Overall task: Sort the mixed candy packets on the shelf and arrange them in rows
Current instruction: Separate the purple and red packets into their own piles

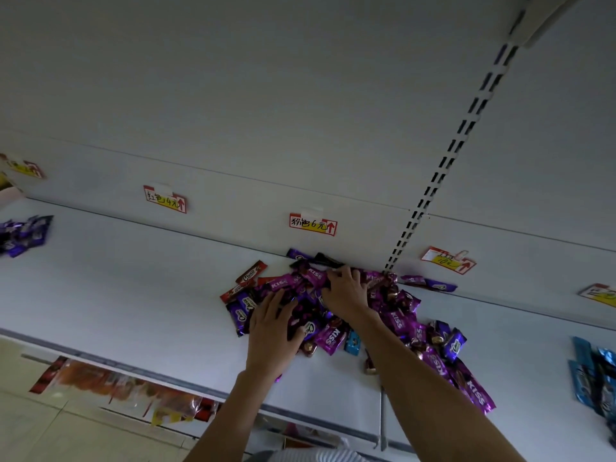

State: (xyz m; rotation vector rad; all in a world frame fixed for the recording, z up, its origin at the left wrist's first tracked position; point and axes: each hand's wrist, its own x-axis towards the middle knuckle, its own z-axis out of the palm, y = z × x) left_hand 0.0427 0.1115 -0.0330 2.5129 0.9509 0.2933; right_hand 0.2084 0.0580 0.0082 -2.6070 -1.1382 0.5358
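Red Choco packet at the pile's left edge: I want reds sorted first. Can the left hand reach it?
Probably yes: the red Choco packet lies uncovered, close beyond the left hand.

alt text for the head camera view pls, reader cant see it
A left hand and right hand rest on a mixed, mostly purple pile of candy packets on a white shelf. Handwritten price tags hang on the back wall; blue packets lie apart at the right.
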